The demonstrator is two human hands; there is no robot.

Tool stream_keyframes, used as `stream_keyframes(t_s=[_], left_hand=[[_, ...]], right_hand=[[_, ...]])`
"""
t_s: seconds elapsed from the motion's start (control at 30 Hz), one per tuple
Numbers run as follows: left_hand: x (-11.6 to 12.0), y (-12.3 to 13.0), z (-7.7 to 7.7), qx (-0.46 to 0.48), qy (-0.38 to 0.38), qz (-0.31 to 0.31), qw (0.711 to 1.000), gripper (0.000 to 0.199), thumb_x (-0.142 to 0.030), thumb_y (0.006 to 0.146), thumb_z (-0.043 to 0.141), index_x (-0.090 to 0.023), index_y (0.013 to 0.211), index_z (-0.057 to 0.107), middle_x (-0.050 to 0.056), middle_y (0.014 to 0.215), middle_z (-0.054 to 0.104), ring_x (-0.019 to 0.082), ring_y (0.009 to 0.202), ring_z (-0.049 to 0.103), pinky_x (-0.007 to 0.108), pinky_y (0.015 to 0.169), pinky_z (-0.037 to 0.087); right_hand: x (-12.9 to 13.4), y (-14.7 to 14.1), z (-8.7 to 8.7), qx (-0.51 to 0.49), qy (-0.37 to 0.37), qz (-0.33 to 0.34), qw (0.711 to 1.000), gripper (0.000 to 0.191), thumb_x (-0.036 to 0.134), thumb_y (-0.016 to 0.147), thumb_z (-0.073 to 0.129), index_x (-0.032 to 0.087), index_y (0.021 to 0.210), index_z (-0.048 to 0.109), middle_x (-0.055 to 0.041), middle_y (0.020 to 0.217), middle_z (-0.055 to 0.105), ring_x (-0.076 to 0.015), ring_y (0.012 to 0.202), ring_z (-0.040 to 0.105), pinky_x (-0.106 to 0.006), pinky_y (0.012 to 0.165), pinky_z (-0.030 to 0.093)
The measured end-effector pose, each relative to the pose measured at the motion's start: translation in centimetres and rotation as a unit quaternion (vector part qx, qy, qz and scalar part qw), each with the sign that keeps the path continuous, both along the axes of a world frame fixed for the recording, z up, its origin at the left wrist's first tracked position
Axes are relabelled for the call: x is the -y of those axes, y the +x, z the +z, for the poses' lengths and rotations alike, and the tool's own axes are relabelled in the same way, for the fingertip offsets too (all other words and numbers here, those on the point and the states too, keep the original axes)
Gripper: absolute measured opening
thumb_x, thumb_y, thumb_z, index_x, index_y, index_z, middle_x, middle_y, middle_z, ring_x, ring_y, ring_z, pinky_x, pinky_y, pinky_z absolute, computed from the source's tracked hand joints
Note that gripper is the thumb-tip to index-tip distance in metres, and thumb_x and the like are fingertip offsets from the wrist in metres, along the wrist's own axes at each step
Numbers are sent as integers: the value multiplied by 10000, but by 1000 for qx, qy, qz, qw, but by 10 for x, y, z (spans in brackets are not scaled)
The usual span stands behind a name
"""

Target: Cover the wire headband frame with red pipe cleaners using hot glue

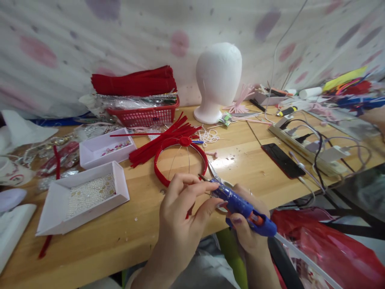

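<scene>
My right hand (251, 237) is wrapped around a blue hot glue gun (240, 206), tilted with its nozzle to the upper left and a long white glue stick (303, 257) out of its back. Close by the nozzle end, my left hand (186, 212) has its fingers bent and drawn together. Whatever it pinches is too small or hidden; a bit of red shows below its fingers. Just beyond the hands lies a red fuzzy headband (156, 170) with a round red piece at its top and thin wires across it. Scissors (214, 172) lie partly behind the glue gun.
Left stand white boxes of pearls (49, 204) and gems (86, 154). Red pipe cleaners (147, 148) lie by a red basket (144, 116). A white foam head (219, 76) stands behind. Right are a phone (282, 160), a corded power strip (303, 148) and another person's hand (374, 118).
</scene>
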State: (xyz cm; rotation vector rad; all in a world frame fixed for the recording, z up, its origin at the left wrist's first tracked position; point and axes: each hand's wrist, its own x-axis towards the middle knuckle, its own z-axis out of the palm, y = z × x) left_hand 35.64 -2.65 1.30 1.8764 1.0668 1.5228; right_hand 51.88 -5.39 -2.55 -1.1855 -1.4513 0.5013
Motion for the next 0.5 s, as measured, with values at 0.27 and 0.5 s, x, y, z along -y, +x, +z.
stream_keyframes(t_s=[0.27, 0.5], left_hand=[[-4, -12, 1, -17, -20, -55, 998, 31, -239, 889, 726, -221, 876, 704, -34, 877, 542, 40, 518, 387, 190, 512, 428], [-3, -10, -4, -41, 3, -63, 997, 91, -202, 936, 662, -191, 850, 634, -23, 815, 576, 81, 710, 577, 180, 660, 490]], right_hand=[[-3, 4, 23, 114, 54, 56, 990, 477, 659, 879, 615, 196, 772, 655, 6, 611, 507, -139, 516, 486, -270, 474, 350], [-2, 4, 19, 132, 66, 45, 988, 456, 637, 880, 628, 197, 765, 656, -11, 616, 527, -156, 528, 501, -290, 480, 356]])
